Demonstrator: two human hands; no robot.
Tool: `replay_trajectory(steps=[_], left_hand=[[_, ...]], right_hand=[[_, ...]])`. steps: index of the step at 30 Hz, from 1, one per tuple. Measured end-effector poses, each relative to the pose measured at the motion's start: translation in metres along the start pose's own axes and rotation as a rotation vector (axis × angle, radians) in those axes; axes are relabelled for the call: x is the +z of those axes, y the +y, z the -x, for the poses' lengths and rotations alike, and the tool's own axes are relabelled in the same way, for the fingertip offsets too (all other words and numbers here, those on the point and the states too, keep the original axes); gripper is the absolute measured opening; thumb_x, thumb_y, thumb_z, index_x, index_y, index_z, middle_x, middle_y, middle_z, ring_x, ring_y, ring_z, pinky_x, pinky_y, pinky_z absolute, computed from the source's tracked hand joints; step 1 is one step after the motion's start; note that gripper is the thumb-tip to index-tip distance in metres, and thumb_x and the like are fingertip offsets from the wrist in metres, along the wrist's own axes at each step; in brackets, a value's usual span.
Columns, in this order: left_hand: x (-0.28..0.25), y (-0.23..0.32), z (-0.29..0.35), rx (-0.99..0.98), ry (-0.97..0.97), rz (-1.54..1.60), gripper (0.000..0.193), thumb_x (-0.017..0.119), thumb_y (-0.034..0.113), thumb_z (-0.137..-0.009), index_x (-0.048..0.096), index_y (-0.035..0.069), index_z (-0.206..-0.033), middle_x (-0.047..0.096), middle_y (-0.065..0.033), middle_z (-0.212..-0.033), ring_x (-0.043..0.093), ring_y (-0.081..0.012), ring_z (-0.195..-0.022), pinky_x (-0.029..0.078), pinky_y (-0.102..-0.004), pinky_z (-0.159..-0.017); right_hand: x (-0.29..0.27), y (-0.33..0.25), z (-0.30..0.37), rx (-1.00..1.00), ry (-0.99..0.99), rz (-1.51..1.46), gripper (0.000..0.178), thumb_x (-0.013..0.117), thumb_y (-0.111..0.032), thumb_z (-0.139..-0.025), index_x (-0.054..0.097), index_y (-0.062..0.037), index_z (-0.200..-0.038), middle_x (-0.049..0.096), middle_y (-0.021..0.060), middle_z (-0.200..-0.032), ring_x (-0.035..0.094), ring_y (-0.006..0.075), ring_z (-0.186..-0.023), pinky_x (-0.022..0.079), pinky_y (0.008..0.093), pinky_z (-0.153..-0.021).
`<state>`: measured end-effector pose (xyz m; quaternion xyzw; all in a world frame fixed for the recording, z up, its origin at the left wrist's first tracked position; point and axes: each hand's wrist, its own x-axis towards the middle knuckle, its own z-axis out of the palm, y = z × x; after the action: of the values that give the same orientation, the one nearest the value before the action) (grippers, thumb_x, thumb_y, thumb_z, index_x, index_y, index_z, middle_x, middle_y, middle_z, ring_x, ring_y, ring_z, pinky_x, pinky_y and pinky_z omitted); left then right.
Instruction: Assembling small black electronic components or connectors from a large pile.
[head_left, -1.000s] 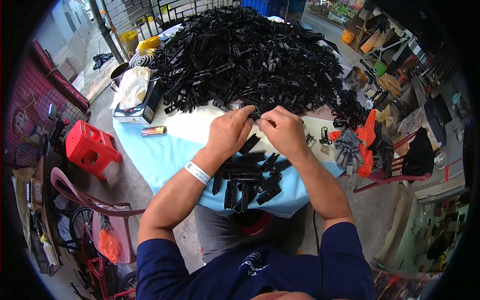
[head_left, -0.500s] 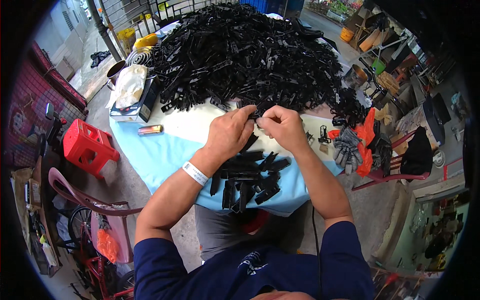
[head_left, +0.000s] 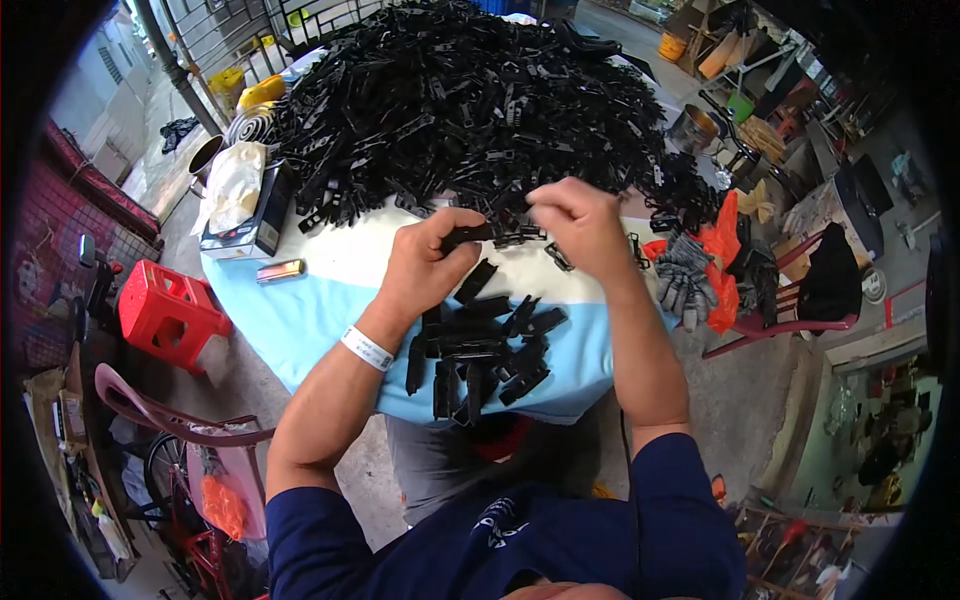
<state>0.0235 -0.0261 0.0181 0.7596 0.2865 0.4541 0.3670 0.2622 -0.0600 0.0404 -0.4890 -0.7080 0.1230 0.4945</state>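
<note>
My left hand (head_left: 430, 258) pinches a black plastic part (head_left: 466, 236) between thumb and fingers, over the white cloth at the foot of the big pile. Just right of it, my right hand (head_left: 582, 222) is raised with its fingers curled; they are smeared by motion, and whether they hold anything does not show. Beyond both hands rises a large heap of black plastic parts (head_left: 450, 110). Nearer to me lies a small group of longer black pieces (head_left: 475, 345) on the light blue cloth (head_left: 335, 300). A few small black parts (head_left: 558, 258) lie below my right hand.
A lighter (head_left: 281, 271) and a box (head_left: 245, 235) with a white packet on top lie at the left. Grey gloves (head_left: 686, 275) and an orange plastic bag (head_left: 722, 265) are at the right edge. A red stool (head_left: 165, 305) stands left of the table.
My hands, close together before, have moved apart. The left has come left, showing the black part in its grip; the right has risen slightly.
</note>
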Motion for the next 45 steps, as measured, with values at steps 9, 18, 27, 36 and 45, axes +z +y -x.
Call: replay_trajectory(steps=[9,18,27,36,45], left_hand=[[-0.001,0.001,0.0,-0.146,-0.158,-0.142,0.028,0.071,0.005,-0.084,0.066,0.002,-0.112,0.071,-0.0161,-0.083,0.069,-0.0266,-0.07,0.053,-0.0347,-0.067],[0.004,0.005,0.0,-0.102,-0.173,-0.08,0.031,0.071,0.005,-0.085,0.063,0.001,-0.114,0.071,-0.0185,-0.087,0.07,-0.0318,-0.078,0.053,-0.0368,-0.072],[-0.001,0.003,0.001,-0.178,-0.098,-0.011,0.034,0.069,0.0,-0.083,0.066,0.003,-0.116,0.073,-0.0091,-0.082,0.067,-0.0139,-0.068,0.052,-0.0268,-0.064],[0.005,-0.01,0.002,0.091,0.04,-0.229,0.043,0.072,0.002,-0.08,0.066,0.007,-0.122,0.072,-0.013,-0.081,0.071,-0.0244,-0.066,0.055,-0.0333,-0.062],[0.005,-0.009,0.001,0.158,-0.031,-0.434,0.044,0.069,0.007,-0.084,0.063,0.003,-0.128,0.073,-0.0177,-0.083,0.073,-0.0306,-0.071,0.057,-0.036,-0.065]], right_hand=[[-0.044,0.041,0.015,0.024,-0.277,0.529,0.027,0.067,-0.004,-0.08,0.07,-0.0026,-0.106,0.072,0.0133,-0.105,0.071,0.0309,-0.087,0.056,0.037,-0.082],[-0.022,0.002,0.008,0.211,-0.171,-0.422,0.034,0.064,0.005,-0.088,0.066,0.0004,-0.122,0.072,0.0087,-0.106,0.069,0.0142,-0.09,0.057,0.0281,-0.077],[0.008,-0.013,0.009,0.399,-0.251,-0.774,0.03,0.074,-0.027,-0.096,0.07,0.0031,-0.097,0.072,0.0106,-0.077,0.07,0.0173,-0.064,0.059,0.0295,-0.059],[0.023,-0.017,0.005,0.668,-0.207,-0.771,0.031,0.076,-0.03,-0.095,0.068,-0.0003,-0.092,0.072,0.0093,-0.076,0.07,0.0167,-0.06,0.057,0.0286,-0.052],[0.03,-0.021,0.007,0.604,-0.152,-0.654,0.033,0.077,-0.031,-0.095,0.069,0.0016,-0.092,0.072,0.0087,-0.077,0.069,0.0135,-0.064,0.058,0.0265,-0.056]])
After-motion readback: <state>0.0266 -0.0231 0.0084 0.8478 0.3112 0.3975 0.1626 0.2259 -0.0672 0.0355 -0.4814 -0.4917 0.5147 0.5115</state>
